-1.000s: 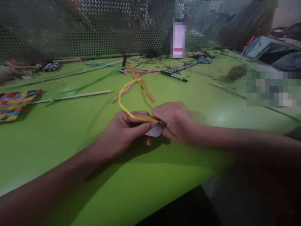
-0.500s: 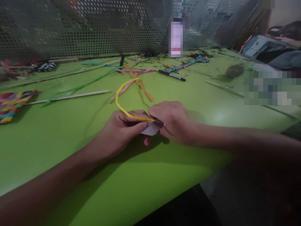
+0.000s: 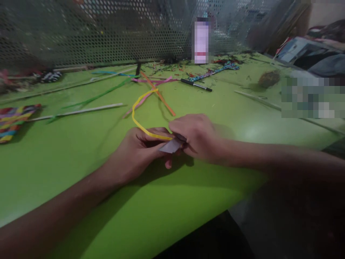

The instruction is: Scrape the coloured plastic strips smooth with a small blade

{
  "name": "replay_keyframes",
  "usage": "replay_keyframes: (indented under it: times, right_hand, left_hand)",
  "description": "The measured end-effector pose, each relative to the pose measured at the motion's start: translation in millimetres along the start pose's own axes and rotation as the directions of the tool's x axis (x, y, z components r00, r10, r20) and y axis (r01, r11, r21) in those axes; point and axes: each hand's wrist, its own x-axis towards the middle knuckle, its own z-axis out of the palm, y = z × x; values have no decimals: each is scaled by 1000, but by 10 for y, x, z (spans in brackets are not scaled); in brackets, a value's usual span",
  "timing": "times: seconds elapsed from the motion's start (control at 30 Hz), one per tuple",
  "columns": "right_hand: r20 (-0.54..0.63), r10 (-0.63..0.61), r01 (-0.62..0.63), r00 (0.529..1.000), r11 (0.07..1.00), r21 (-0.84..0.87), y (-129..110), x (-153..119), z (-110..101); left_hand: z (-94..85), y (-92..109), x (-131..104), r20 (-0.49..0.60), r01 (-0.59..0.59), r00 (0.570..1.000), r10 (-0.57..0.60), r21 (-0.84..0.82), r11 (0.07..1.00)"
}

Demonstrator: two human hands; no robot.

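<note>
Near the front of the green table, my left hand [image 3: 138, 145] is closed, with thumb and fingers pinching the end of a narrow yellow strip [image 3: 155, 135]. From there the strip loops up and away, its far end lying over a pink strip. My right hand [image 3: 198, 135] is closed around a flat grey blade [image 3: 170, 146], whose slanted tip points left past my left thumb. The blade lies against the yellow strip's near end; the fingers hide its handle and the exact contact.
Beyond my hands lie an orange strip [image 3: 166, 103], a green strip [image 3: 99, 95] and a black pen [image 3: 196, 85]. A woven multicoloured piece [image 3: 16, 120] on a stick is at left. A phone [image 3: 201, 41] leans on the perforated metal panel [image 3: 115, 36]. Scraps litter the back edge.
The blade has turned a little, showing its grey face and pointed tip further left over my left thumb. Both hands stay close together, holding the same things.
</note>
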Motion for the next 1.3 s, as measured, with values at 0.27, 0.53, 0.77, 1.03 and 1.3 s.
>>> replay_keyframes:
  times: [0.27, 0.53, 0.77, 1.03, 1.3]
  right_hand:
    - [-189, -92, 158, 978, 913, 376, 162, 79, -242]
    - [-123, -230, 258, 966, 905, 338, 165, 42, -224]
    - [-109, -178, 201, 978, 943, 264, 179, 38, -157]
    - [1, -138, 131, 990, 945, 300, 212, 72, -279]
    - [32, -215, 190, 976, 916, 352, 190, 48, -269]
  left_hand:
    - [-29, 1, 21, -85, 98, 992, -95, 38, 994]
    - [-23, -13, 25, -96, 139, 987, -132, 70, 988]
    - [-11, -18, 42, -138, 152, 979, -152, -14, 988]
    - [1, -87, 64, -142, 123, 979, -143, -143, 982]
    - [17, -40, 88, -116, 105, 986, -120, -124, 987]
